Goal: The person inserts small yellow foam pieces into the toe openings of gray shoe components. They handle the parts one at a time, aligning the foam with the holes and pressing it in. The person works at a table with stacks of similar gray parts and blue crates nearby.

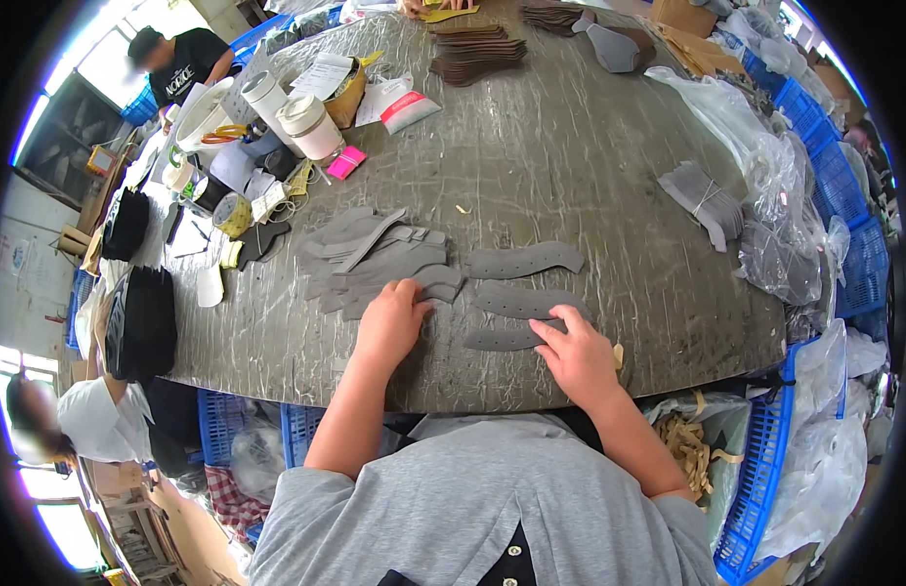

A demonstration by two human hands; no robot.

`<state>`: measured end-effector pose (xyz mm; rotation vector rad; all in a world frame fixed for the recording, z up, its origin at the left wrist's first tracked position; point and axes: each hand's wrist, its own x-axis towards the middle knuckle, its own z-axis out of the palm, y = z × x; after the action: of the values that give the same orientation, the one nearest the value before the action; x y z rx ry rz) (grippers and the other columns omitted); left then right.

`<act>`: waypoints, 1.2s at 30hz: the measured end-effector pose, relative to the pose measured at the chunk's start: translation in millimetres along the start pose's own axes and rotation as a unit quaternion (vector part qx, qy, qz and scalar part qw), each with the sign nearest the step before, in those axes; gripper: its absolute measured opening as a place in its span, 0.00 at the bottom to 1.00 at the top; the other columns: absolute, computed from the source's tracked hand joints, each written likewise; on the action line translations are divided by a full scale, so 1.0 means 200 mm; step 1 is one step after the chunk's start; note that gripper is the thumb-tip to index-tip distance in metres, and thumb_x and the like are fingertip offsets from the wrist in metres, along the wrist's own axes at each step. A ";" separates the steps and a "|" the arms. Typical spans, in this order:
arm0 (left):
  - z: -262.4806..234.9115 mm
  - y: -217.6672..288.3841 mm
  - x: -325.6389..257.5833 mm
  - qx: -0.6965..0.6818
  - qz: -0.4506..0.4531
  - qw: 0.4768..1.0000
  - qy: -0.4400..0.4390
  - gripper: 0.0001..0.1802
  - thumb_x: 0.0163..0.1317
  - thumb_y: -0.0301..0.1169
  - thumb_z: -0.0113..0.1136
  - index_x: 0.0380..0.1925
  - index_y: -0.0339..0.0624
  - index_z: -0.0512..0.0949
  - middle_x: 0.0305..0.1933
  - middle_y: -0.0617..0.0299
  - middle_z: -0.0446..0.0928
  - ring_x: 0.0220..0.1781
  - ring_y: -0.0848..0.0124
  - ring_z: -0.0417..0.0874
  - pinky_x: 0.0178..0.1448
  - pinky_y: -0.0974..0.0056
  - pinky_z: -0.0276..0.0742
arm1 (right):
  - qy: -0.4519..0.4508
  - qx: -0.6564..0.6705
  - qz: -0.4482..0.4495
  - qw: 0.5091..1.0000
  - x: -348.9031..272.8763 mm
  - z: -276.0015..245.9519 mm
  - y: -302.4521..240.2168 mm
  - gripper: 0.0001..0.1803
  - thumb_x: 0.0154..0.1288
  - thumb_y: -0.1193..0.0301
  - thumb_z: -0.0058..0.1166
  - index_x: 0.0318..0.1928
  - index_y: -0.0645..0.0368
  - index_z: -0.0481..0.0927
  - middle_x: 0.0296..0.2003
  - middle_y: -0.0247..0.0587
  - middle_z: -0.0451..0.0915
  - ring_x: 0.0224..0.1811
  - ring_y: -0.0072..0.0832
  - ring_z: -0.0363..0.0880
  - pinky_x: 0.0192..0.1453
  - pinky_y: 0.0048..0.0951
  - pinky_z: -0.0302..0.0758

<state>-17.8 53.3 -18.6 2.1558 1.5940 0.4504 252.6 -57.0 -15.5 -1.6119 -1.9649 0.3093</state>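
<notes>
Three curved grey cut pieces with rows of small holes lie one below another on the table before me: a far piece (526,261), a middle piece (516,299) and a near piece (502,339). The thumb and forefinger of my right hand (582,359) close at the right ends of the middle and near pieces, partly hiding them. To their left spreads a loose pile of grey cut pieces (365,256). My left hand (389,322) rests at its near edge, its fingers curled over a grey piece (439,281); the fingertips are partly hidden.
A tied grey bundle (705,203) lies right, beside clear plastic bags (780,195). Brown stacked pieces (477,54) lie at the far side. A white lidded cup (311,127), tape roll (232,214) and pink pad (346,162) crowd the left. Blue crates (756,479) flank the table.
</notes>
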 end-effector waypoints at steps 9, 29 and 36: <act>0.03 0.49 -0.13 -0.065 0.352 0.933 -0.034 0.59 0.47 0.68 0.58 0.70 0.36 0.57 0.48 0.50 0.72 0.35 0.58 0.82 0.31 0.59 0.81 | -0.050 0.381 0.101 0.918 0.08 -0.05 -0.20 0.06 0.61 0.79 0.58 0.38 0.67 0.84 0.31 0.46 0.83 0.30 0.29 0.81 0.34 0.29 0.75; 0.04 0.45 -0.10 -0.296 0.312 0.892 -0.138 0.57 0.54 0.70 0.53 0.71 0.37 0.55 0.56 0.45 0.69 0.38 0.57 0.82 0.40 0.56 0.80 | -0.126 0.514 0.252 0.810 0.08 -0.05 -0.20 0.05 0.63 0.77 0.61 0.37 0.67 0.84 0.32 0.35 0.84 0.32 0.15 0.78 0.34 0.20 0.73; 0.05 0.43 -0.08 -0.458 0.233 0.839 -0.179 0.59 0.54 0.74 0.50 0.71 0.37 0.55 0.59 0.48 0.68 0.34 0.64 0.78 0.39 0.62 0.77 | -0.095 0.556 0.206 0.800 0.09 -0.07 -0.22 0.05 0.65 0.74 0.63 0.36 0.65 0.84 0.28 0.30 0.81 0.29 0.14 0.76 0.32 0.20 0.71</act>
<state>52.4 14.0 16.4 1.6648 0.4368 0.7161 222.7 -52.4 22.5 -1.1344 -1.0455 1.5136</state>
